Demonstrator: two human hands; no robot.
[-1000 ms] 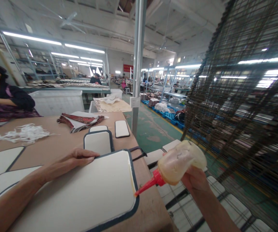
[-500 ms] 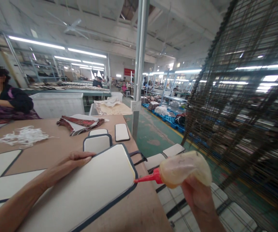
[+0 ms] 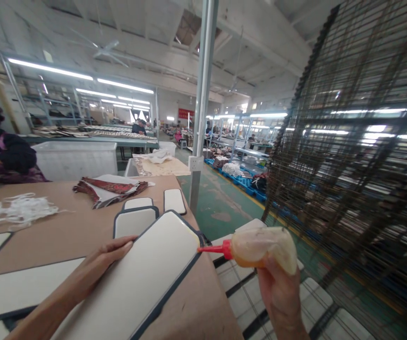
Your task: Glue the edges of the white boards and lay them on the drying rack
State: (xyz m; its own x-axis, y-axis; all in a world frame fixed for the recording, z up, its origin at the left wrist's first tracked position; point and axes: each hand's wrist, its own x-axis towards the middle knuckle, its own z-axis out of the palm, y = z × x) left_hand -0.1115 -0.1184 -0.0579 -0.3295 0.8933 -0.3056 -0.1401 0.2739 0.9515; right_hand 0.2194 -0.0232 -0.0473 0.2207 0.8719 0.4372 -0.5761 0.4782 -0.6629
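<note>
My left hand point(image 3: 113, 255) grips the left edge of a long white panel point(image 3: 147, 278) with a dark blue border and rounded corners. The panel is tilted over the table. In my right hand point(image 3: 279, 293) is a soft, translucent glue bottle point(image 3: 263, 248) held sideways, amber liquid in its lower part. Its red nozzle points left, with the tip at the panel's far right corner. A thin yellowish line runs along the edge near that corner. Smaller bordered panels point(image 3: 136, 223) lie just beyond my left hand.
The brown table point(image 3: 192, 302) holds a heap of white strips point(image 3: 21, 210) and a red patterned fabric bundle point(image 3: 109, 190). A wire rack point(image 3: 359, 156) stands on the right, above panels on wire grids. Past the table's far edge rises a post point(image 3: 199, 118). A co-worker point(image 3: 7, 148) sits at left.
The panel has turned slightly and its far right corner sits a little higher in view. My right hand has moved the bottle slightly left, with the nozzle tip still at the edge.
</note>
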